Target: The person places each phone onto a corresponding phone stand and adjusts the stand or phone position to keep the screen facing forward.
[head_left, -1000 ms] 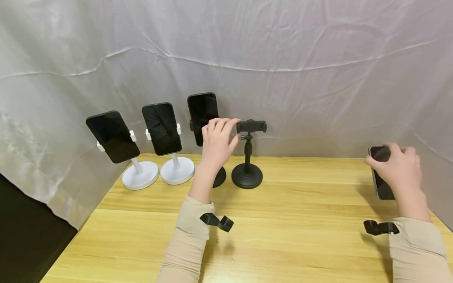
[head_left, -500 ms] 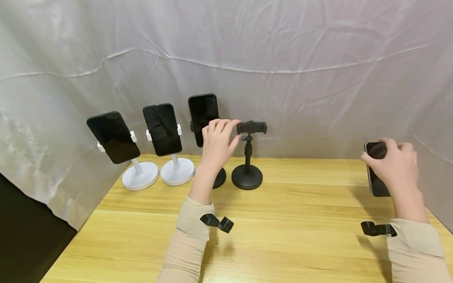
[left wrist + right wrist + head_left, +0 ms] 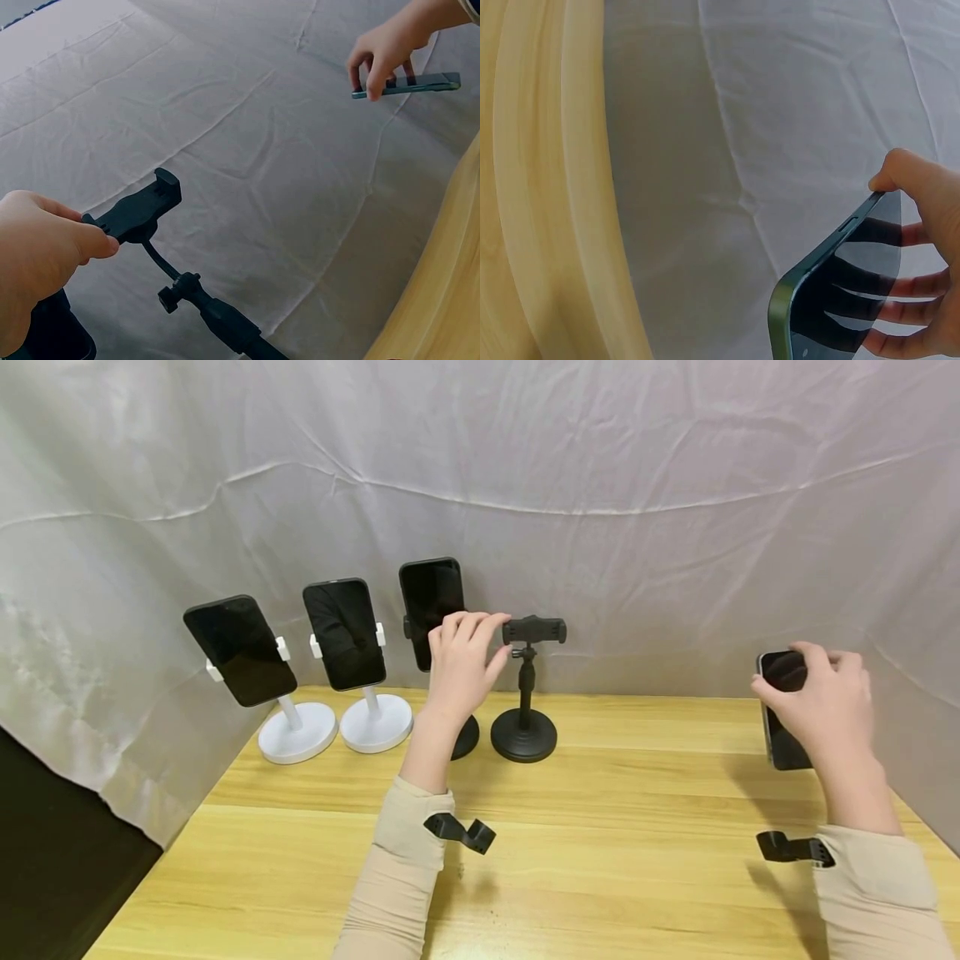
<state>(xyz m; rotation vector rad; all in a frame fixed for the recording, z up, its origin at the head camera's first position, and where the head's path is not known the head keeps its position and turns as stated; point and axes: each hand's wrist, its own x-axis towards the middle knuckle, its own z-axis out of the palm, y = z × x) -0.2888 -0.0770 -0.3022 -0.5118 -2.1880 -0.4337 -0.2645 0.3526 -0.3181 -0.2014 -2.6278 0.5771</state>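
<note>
My left hand (image 3: 461, 668) pinches the left end of the clamp on a black phone stand (image 3: 534, 629), thumb below and fingers above. In the left wrist view that clamp (image 3: 139, 211) tilts up to the right and has nothing in it. Off to the right, my right hand (image 3: 832, 710) holds a dark smartphone (image 3: 786, 747) by its edges, raised above the table. The right wrist view has the phone (image 3: 821, 300) with the thumb on one edge and the fingers at the other, their reflections on its glossy face.
Two white stands (image 3: 297, 733) at the left each carry a black phone (image 3: 343, 635). A third phone (image 3: 431, 589) sits on a black stand partly hidden behind my left hand. Grey cloth (image 3: 637, 552) hangs behind and beside the wooden table (image 3: 637, 827).
My right hand has moved a little left and upward with the smartphone. My left hand keeps its pinch on the stand's clamp, and the other stands have not moved.
</note>
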